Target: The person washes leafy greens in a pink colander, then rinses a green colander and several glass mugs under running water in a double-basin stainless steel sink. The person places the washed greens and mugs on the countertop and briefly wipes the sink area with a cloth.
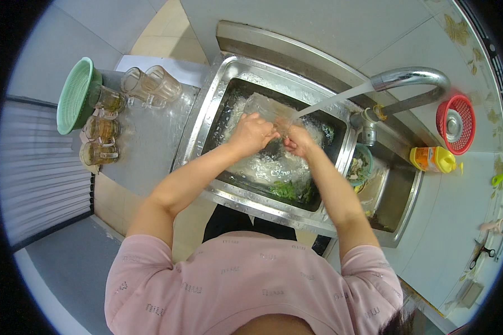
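Note:
Both my hands are over the large steel sink basin [272,209], on a clear see-through container [266,104]. My left hand [253,133] grips its near side, with curled fingers. On the right, my right hand [298,139] closes around the container's near right part. A stream of water from the chrome faucet [410,77] falls onto the container beside my right hand. Whether the container has a handle is hard to make out. Below my hands, churning water fills part of the basin, and green leaves [286,189] lie near its front edge.
Left of the sink, two glass mugs [161,86], several filled glass mugs [102,130] and a green plastic basket [79,96] stand on a metal counter [151,142]. At right are a small sink [392,205], a strainer [360,163], a yellow bottle [431,159] and a red basket [465,125].

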The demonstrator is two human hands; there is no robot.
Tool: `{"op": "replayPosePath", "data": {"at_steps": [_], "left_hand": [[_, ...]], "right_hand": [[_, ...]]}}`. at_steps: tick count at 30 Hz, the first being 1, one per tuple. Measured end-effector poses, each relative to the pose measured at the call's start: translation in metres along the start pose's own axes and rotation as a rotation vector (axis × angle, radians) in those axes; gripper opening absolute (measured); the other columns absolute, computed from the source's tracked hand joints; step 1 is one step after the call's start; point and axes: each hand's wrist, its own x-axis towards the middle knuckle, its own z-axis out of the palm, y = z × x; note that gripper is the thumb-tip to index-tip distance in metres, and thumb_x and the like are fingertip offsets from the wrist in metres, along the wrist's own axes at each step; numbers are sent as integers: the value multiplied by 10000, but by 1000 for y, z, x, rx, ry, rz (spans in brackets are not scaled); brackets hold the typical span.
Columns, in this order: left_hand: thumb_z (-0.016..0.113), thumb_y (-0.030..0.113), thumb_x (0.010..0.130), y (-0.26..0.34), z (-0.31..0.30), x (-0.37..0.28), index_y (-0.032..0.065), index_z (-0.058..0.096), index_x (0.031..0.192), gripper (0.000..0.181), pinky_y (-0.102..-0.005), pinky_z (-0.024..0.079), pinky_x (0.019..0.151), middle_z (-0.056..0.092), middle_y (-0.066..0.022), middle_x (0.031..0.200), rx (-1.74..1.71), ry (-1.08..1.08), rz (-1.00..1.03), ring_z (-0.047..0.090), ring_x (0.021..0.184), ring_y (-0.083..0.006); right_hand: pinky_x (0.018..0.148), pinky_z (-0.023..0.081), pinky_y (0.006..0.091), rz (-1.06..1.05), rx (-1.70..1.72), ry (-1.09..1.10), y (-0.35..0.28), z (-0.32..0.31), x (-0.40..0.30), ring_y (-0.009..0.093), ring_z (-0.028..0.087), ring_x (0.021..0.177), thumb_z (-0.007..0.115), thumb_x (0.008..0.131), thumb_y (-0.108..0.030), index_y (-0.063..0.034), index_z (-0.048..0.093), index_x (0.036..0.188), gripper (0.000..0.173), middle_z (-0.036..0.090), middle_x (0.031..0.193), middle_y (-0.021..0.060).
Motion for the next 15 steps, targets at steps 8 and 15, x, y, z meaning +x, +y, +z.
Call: {"op": "replayPosePath", "data": {"at_steps": [8,15], "left_hand": [[750,341,776,-14,8,6,61,501,596,416,-364,396,524,532,-70,559,-254,-403,-162,476,533,-269],[776,373,749,-17,-3,34,54,436,567,501,-317,339,491,386,3,516,-552,-837,-418,355,524,-102]], "right_hand": [[557,513,388,-710,-1182,314,-13,-14,-17,272,671,644,606,818,-159,-39,664,840,135,668,694,134],[681,540,413,-1196,-2146,-109,-40,-10,-17,298,678,764,579,778,-178,-66,660,834,149,676,772,125]]}}
